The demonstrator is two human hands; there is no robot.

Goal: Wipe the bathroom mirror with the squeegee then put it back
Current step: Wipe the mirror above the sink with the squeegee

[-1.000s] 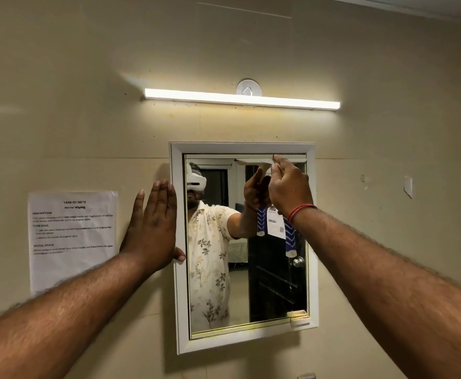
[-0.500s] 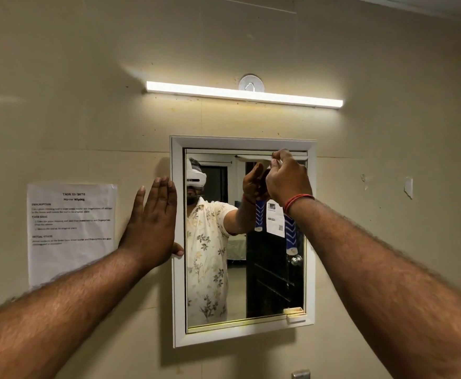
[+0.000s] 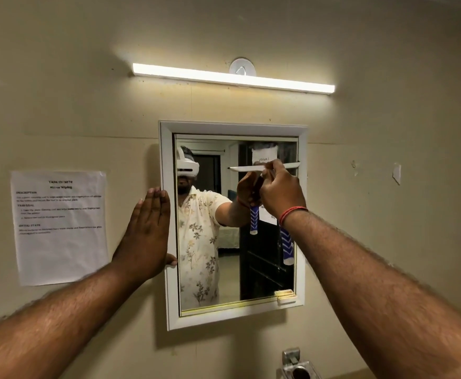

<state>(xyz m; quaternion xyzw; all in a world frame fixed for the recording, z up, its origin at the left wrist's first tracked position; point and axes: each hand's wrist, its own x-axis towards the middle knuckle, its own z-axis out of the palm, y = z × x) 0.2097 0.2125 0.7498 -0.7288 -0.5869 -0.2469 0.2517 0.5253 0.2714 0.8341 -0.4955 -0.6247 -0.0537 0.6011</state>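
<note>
The right hand (image 3: 281,191) is closed around the squeegee (image 3: 286,246), its blue-and-white patterned handle hanging down below the wrist and its pale blade lying roughly level against the glass in the upper right part of the bathroom mirror (image 3: 234,322). The left hand (image 3: 146,233) is open and flat, fingers together, pressed against the wall and the left side of the mirror's white frame, holding nothing. A printed task sheet (image 3: 60,228) is stuck to the wall further left, and a tube light (image 3: 233,77) glows above.

The wipe looks to be in progress near the top of the glass, with most of the pane below not yet covered. The main risk is the blade tilting as it travels, so one end lifts and leaves a streak. The blade's right end sits close to the frame's inner edge and could catch there. Pushing hard on the frame might also shift the mirror
</note>
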